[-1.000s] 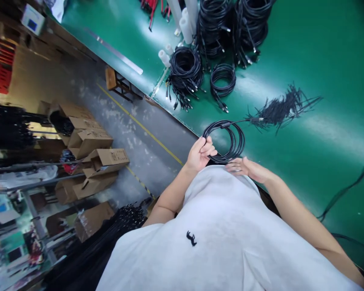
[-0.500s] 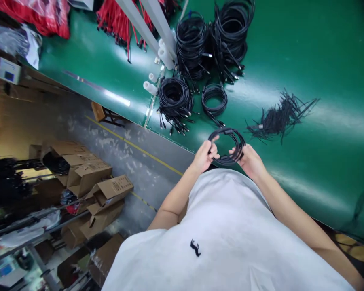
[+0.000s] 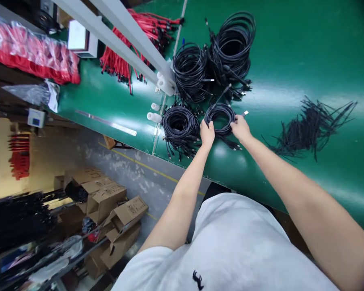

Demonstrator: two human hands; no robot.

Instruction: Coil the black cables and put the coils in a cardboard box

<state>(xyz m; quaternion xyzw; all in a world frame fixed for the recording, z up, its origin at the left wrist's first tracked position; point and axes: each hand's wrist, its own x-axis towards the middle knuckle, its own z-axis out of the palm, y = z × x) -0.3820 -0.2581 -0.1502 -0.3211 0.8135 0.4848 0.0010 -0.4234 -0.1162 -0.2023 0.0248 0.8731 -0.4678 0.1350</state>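
Observation:
My left hand (image 3: 207, 133) grips the near left side of a coiled black cable (image 3: 221, 106), and my right hand (image 3: 240, 127) grips its right side. The coil lies on or just above a small stack of similar coils on the green table; I cannot tell whether it rests fully on them. A metal plug end sticks out beside my right fingers. Left of my left hand sits a pile of coiled black cables (image 3: 180, 126) with plug ends hanging toward the table edge. Two taller piles, a left one (image 3: 190, 72) and a right one (image 3: 235, 44), stand just behind.
A heap of short black ties (image 3: 311, 129) lies to the right on the green table (image 3: 297, 48). Red cables (image 3: 117, 56) lie behind grey posts (image 3: 133, 38) at the left. A steel ruler (image 3: 109, 123) lies near the table edge; cardboard boxes (image 3: 125, 218) stand on the floor side.
Both hands have moved forward, away from my body, carrying the coiled cable from the table's near edge onto the small stack of coils. The camera view has shifted too.

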